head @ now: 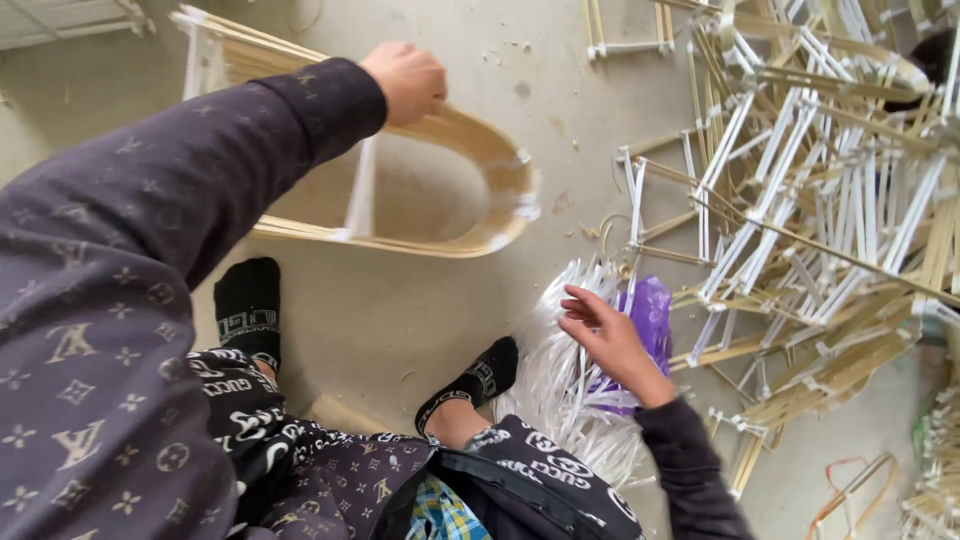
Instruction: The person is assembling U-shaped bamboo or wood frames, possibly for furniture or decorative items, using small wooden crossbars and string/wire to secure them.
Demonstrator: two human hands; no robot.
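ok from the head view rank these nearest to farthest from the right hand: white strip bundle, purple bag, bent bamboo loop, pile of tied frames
1. white strip bundle, touching the right hand
2. purple bag, just behind that hand; nearly as close
3. pile of tied frames, off to the right
4. bent bamboo loop, up left, held by the left hand

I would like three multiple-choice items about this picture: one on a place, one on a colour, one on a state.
1. Where is the strip pile?
A. on the person's right
B. behind the left arm
C. on the lap

2. What colour is the bag by the right hand?
A. green
B. purple
C. red

3. The left hand is
A. flat on the floor
B. empty in the air
C. gripping the bent loop

Answers: 1 A, it fills the floor on the right; 2 B, purple shows beside the white strands; 3 C, fingers close over the loop's top edge.
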